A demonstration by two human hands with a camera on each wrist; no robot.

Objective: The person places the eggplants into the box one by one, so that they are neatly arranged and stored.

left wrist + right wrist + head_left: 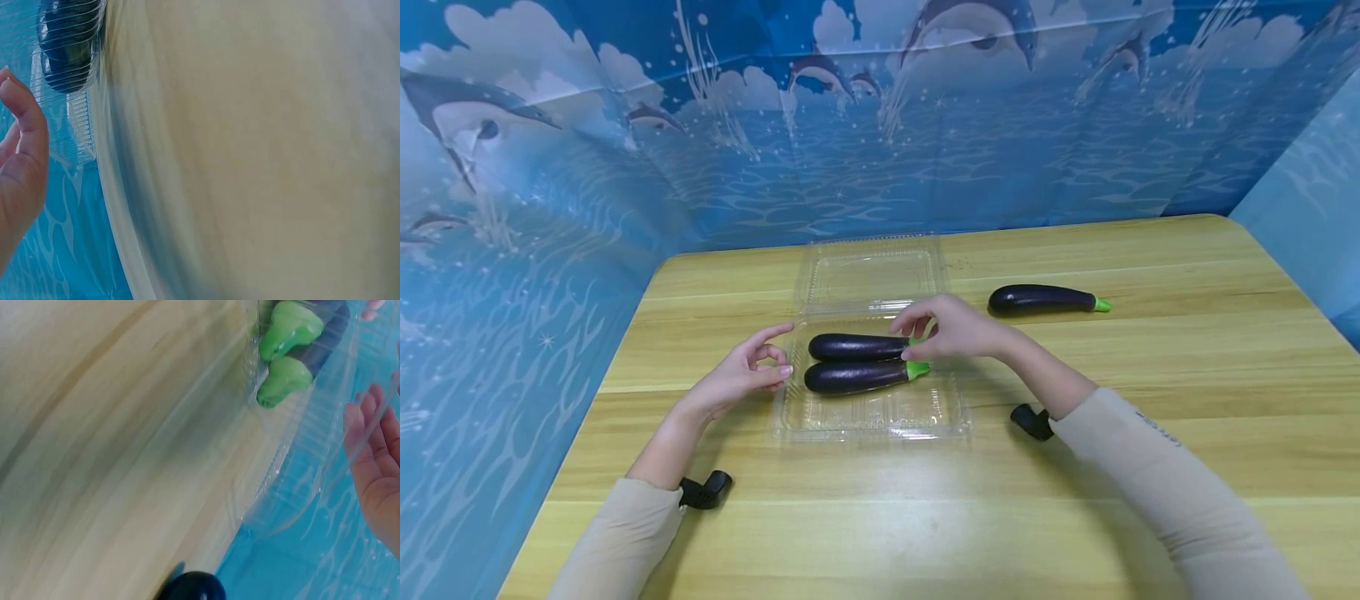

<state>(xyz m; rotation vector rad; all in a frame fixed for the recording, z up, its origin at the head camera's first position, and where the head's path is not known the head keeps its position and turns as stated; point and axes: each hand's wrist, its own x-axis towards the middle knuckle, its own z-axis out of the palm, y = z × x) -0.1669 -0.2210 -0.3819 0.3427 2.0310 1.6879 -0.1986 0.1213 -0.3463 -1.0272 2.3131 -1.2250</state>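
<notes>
Two dark purple eggplants lie side by side in the base of a clear plastic clamshell box (865,421): a far one (853,347) and a near one (853,378), their green stems pointing right. My right hand (958,327) hovers over the stem end of the far eggplant, thumb and fingers parted; in the right wrist view both green caps (284,381) show apart from the loosely bent fingers. At the box's left rim is my left hand (741,375), thumb and forefinger spread, other fingers loosely bent, holding nothing.
The box's clear lid (872,275) lies folded back behind the base. A third eggplant (1041,299) rests on the wooden table (880,525), farther right and back. A blue dolphin-print curtain (865,167) hangs behind the table's far edge.
</notes>
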